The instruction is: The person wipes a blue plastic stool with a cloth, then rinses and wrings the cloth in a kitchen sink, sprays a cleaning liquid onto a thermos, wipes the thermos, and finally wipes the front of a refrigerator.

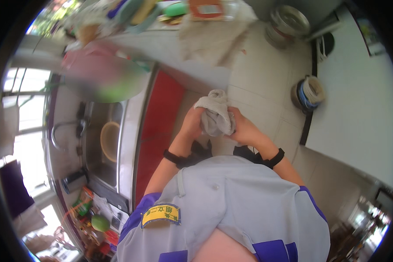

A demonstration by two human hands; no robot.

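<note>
A pale, bunched-up cloth (pixel 215 114) is held in front of my body at about waist height. My left hand (pixel 194 121) grips its left side, and my right hand (pixel 242 123) grips its right side. The cloth is folded over itself, with a rolled end sticking up at the top. Its bulk and the angle hide most of my fingertips. Dark bands (pixel 275 158) circle both wrists.
On the left, a steel sink (pixel 100 173) with a faucet (pixel 55 136) holds a tan round basin (pixel 110 141) above red cabinet doors (pixel 157 114). A cluttered counter (pixel 144 41) stands ahead. Buckets (pixel 308 93) and a metal pot (pixel 286 24) sit on the tiled floor at right, near a white surface (pixel 357 114).
</note>
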